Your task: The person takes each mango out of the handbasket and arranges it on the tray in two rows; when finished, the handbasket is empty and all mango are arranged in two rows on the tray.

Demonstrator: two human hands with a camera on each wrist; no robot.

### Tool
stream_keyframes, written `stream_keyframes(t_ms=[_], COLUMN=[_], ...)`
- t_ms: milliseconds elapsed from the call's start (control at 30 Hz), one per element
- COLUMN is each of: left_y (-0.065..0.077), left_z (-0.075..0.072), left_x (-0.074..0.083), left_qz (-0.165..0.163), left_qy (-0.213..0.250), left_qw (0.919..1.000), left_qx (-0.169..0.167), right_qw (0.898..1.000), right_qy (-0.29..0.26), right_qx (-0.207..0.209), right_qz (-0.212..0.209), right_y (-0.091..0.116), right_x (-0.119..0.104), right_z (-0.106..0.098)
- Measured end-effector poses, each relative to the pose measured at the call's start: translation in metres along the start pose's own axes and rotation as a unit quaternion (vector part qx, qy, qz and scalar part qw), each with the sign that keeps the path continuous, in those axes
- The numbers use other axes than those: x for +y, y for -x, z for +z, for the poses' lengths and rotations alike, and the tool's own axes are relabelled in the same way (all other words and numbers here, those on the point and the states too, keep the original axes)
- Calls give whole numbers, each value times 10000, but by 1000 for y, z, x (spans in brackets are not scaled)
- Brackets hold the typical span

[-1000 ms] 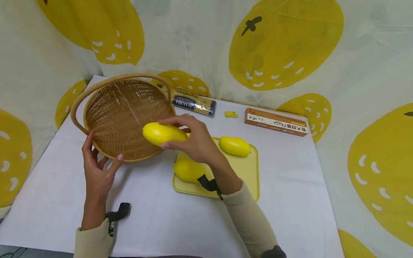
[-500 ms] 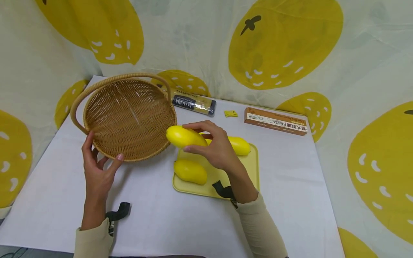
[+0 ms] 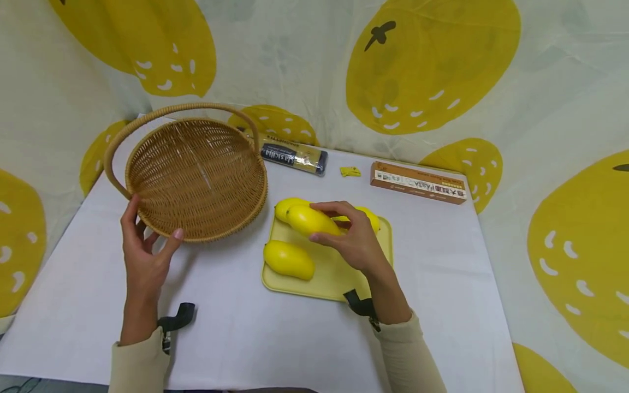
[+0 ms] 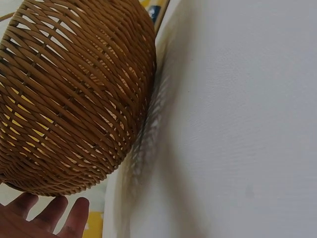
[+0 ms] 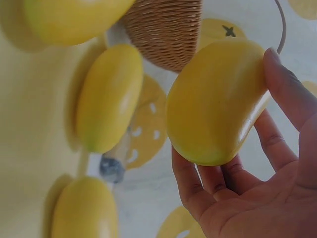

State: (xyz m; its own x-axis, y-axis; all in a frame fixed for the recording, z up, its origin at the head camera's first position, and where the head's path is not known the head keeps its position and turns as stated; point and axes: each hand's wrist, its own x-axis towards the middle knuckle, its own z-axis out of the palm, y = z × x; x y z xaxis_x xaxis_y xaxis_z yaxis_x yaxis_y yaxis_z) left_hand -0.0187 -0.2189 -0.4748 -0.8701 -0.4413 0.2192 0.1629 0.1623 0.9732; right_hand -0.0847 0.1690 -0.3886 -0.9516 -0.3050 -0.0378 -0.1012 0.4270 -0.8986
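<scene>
My left hand [image 3: 148, 262] grips the near left side of a brown wicker basket [image 3: 201, 180], thumb on the rim and fingers against the outside. The basket tips toward me, so its bare woven inside shows. Its outer weave [image 4: 74, 94] fills much of the left wrist view. Between thumb and fingertips my right hand [image 3: 351, 234] holds a yellow mango [image 5: 213, 99] above a pale yellow tray [image 3: 314, 292]. On the tray lie three more mangoes: one front left [image 3: 289, 260], one back left [image 3: 285, 208], and one back right [image 3: 372, 219], partly hidden by my right hand.
Behind the tray lie a spaghetti packet [image 3: 292, 155], a small yellow sachet [image 3: 350, 171] and a brown pasta box [image 3: 417, 183]. A white cloth covers the table [image 3: 236, 327]. Fruit-printed curtains [image 3: 295, 54] hang close behind and at the sides.
My right hand has carried the mango rightward, from the basket's right edge to above the tray. My left hand keeps its hold, and the basket stays nearly in place.
</scene>
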Motion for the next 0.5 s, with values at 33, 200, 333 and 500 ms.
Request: stream_keyframes(t_ms=[33, 200, 333, 500], left_y=[-1, -6, -10, -14], left_z=[0, 0, -1, -2], left_x=[0, 1, 0, 2], left_qz=[-8, -38, -24, -159], left_qy=[27, 73, 43, 59], left_qw=[10000, 10000, 10000, 9998], left_qx=[3, -30, -55, -78], right_qw=[10000, 9997, 9995, 9989], right_qy=[5, 90, 130, 122], right_qx=[11, 96, 156, 234], right_qz=[47, 210, 229, 378], right_y=[2, 13, 20, 28], right_x=[3, 19, 29, 38], right_z=[-1, -6, -12, -18])
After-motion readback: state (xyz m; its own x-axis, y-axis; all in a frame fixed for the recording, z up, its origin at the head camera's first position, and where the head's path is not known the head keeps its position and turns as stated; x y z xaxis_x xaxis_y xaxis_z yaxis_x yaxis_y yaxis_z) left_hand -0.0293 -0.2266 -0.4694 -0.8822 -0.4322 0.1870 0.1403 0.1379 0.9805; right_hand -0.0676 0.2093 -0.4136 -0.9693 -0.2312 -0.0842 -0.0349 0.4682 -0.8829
